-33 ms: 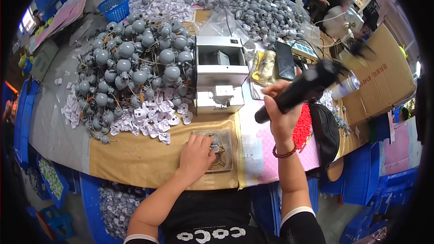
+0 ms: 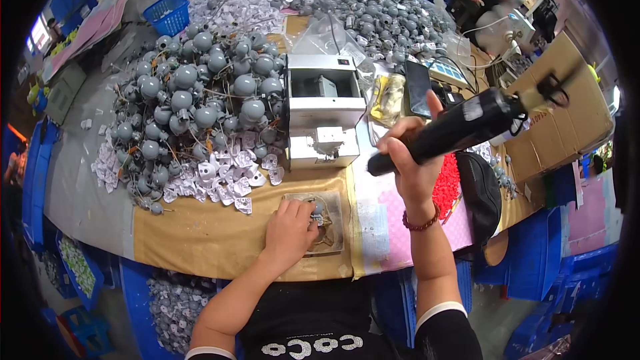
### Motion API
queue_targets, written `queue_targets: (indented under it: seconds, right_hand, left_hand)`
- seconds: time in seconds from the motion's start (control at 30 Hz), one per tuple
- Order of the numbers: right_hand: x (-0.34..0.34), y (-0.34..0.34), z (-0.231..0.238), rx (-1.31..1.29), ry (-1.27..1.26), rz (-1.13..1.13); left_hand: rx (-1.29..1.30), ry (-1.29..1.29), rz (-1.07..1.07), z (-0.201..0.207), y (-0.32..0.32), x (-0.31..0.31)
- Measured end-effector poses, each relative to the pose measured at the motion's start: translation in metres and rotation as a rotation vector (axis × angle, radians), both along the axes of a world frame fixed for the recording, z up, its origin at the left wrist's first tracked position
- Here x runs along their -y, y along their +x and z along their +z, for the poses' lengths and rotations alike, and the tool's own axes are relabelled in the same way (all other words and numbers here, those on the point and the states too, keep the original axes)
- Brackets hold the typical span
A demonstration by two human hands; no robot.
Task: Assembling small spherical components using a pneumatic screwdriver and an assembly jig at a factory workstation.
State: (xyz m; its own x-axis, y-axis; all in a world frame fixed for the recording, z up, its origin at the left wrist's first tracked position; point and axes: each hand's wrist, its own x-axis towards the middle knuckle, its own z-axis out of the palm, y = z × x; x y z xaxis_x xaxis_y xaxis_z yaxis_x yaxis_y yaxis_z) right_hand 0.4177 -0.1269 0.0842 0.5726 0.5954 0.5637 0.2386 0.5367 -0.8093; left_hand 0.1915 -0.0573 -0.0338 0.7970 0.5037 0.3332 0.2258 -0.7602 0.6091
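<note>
My left hand (image 2: 290, 228) rests on a flat, square fixture block (image 2: 335, 239) at the table's front edge. Its fingers are closed round a small grey part with a rounded top (image 2: 318, 209), seated in the block; the hand partly covers it. My right hand (image 2: 416, 177) is raised to the right of the block, wrapped round a black electric screwdriver (image 2: 457, 125). The screwdriver lies at a slant in the grip, its bit end up and to the right, well apart from the block.
A white metal machine (image 2: 325, 108) stands beyond the block. Heaped grey ball-shaped parts (image 2: 207, 117) and white plastic pieces (image 2: 227, 183) lie left of it. Right are red small pieces (image 2: 445, 188), a black pouch (image 2: 481, 193), a phone (image 2: 419, 87) and a cardboard box (image 2: 567, 110).
The screwdriver in my right hand has turned a little more level, with its bit end further right, and looks less blurred. My left hand has stayed in place on the grey part.
</note>
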Motion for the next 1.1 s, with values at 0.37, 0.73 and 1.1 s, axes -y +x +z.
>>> queue_targets:
  seconds: [0.37, 0.73, 1.1]
  right_hand:
    - [-0.091, -0.003, 0.005, 0.028, -0.117, -0.001]
    - [-0.049, -0.041, -0.019, -0.111, -0.324, 0.138]
    - [-0.007, -0.079, -0.045, -0.11, -0.22, 0.234]
  left_hand:
    - [-0.028, 0.031, 0.047, 0.0, 0.006, 0.002]
    - [0.004, 0.004, 0.046, -0.003, 0.005, 0.002]
    - [0.009, 0.013, 0.081, -0.003, 0.006, 0.002]
